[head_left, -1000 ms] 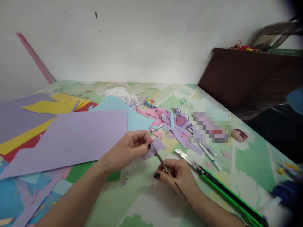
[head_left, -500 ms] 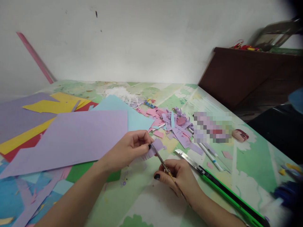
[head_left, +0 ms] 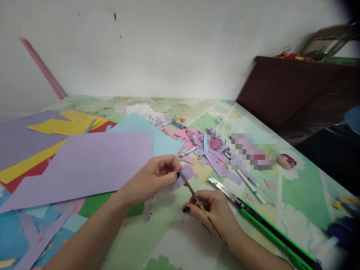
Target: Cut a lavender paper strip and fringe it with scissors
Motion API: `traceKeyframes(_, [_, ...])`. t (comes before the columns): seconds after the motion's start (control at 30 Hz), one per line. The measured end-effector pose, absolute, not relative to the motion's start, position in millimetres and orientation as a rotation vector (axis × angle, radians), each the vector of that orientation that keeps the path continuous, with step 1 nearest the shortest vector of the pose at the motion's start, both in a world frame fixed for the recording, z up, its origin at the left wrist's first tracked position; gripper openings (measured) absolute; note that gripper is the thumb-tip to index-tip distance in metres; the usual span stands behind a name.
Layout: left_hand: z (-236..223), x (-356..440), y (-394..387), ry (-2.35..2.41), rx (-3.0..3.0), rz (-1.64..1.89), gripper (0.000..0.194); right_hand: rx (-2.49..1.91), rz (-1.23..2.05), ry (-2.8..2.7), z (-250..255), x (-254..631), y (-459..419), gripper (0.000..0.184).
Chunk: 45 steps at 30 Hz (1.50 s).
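My left hand point(head_left: 163, 170) pinches a small purple paper strip point(head_left: 188, 172) whose lower edge is cut into a fine fringe. My right hand point(head_left: 212, 210) is closed around a pair of scissors point(head_left: 194, 194); the handle loops are partly hidden by the fingers. The narrow blades point up and left and meet the strip beside my left thumb. Just right of my right hand lies a green utility knife point(head_left: 272, 227) with its blade out. A large purple paper sheet point(head_left: 107, 161) lies behind my left hand.
Purple and pink paper scraps point(head_left: 209, 148) are heaped beyond my hands, near white string point(head_left: 146, 114). Light blue paper point(head_left: 165, 140) and yellow paper point(head_left: 52, 126) lie to the left. White sticks point(head_left: 251, 187) rest near the knife. A dark cabinet point(head_left: 298, 90) stands at the right.
Both hands, the scissors and the strip hold nearly the same positions. The view has shifted very slightly.
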State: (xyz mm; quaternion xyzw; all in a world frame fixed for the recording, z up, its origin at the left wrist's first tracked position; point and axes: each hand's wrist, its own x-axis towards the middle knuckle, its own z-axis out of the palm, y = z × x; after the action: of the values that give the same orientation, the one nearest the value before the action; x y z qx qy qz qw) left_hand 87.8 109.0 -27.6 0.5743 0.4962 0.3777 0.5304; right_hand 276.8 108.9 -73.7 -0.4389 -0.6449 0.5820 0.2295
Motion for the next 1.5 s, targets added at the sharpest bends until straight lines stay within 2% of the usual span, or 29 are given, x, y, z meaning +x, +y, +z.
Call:
traceKeyframes(0.83, [-29.1, 86.9, 108.2, 1.165, 1.358, 0.907, 0.005, -1.203, 1.525, -1.835, -76.5, 277.8, 107.9, 0.043])
traceKeyframes(1.5, [-28.8, 85.9, 107.6, 1.201, 1.301, 0.992, 0.006, -1.061, 1.726, -1.694, -72.9, 279.7, 103.6, 0.036])
